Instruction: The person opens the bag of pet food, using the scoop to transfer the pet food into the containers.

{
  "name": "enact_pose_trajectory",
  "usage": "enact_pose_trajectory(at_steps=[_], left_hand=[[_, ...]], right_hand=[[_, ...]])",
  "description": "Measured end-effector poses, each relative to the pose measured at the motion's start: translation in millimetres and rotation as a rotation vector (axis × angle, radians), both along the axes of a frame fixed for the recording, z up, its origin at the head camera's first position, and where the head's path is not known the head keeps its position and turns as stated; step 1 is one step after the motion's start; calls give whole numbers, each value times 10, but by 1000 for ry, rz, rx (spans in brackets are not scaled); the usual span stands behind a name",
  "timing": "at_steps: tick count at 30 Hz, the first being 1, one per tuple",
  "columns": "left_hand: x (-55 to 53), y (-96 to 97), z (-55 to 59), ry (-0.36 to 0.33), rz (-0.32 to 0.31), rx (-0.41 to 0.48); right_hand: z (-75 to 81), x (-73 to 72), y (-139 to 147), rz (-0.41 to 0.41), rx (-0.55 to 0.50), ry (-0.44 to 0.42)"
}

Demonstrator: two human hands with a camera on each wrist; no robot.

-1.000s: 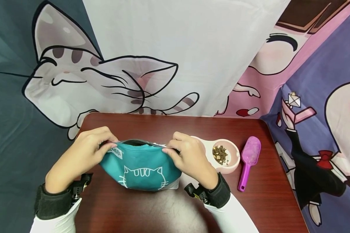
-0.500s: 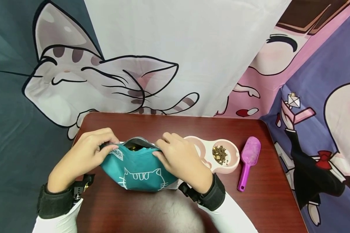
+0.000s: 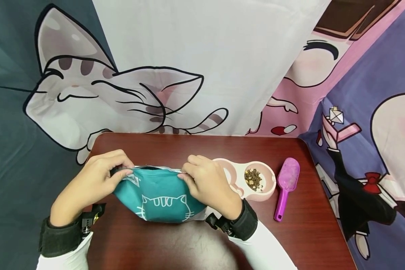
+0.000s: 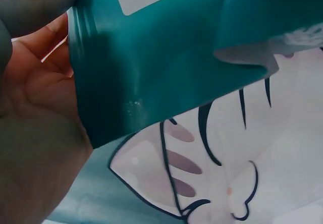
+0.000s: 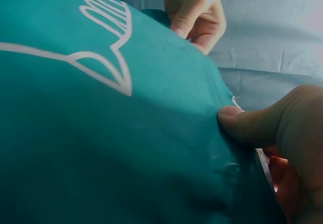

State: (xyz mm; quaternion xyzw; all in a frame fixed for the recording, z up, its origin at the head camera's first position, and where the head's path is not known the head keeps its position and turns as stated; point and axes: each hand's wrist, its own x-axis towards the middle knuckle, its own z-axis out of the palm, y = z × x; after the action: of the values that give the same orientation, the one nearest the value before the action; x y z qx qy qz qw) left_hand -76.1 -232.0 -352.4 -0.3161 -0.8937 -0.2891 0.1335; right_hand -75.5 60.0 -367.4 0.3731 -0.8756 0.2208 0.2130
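A teal pouch bag with a white cat outline on its front stands over the table, its top edge toward the far side. My left hand pinches the bag's upper left corner between thumb and fingers. At the upper right, my right hand pinches the top edge, thumb on the front face in the right wrist view. Between the hands the mouth shows only a narrow dark gap, and the contents are hidden. The left wrist view shows the bag's side close up, with the left thumb pressed on it.
To the right of the bag sits a pale pink double bowl, its right cup holding brown-green pellets. A purple scoop lies farther right on the brown table. A cat-printed cloth hangs behind.
My right hand moved left along the bag's top edge, uncovering more of the bowl. The mouth gaped wider half a second ago, showing bits inside, and is now narrowed to a slit.
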Motion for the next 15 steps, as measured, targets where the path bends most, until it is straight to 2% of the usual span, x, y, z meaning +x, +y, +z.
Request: enact_pose_trajectory(at_steps=[3, 7, 11, 15], left_hand=[[34, 42, 4, -3, 24, -27], [71, 125, 41, -28, 24, -65], [63, 210, 76, -31, -13, -76], [25, 249, 67, -11, -33, -40]], right_hand=[[-5, 3, -5, 6, -7, 5], [-9, 2, -6, 15, -19, 9], [-13, -3, -3, 22, -19, 10], [-21, -10, 10, 21, -15, 8]])
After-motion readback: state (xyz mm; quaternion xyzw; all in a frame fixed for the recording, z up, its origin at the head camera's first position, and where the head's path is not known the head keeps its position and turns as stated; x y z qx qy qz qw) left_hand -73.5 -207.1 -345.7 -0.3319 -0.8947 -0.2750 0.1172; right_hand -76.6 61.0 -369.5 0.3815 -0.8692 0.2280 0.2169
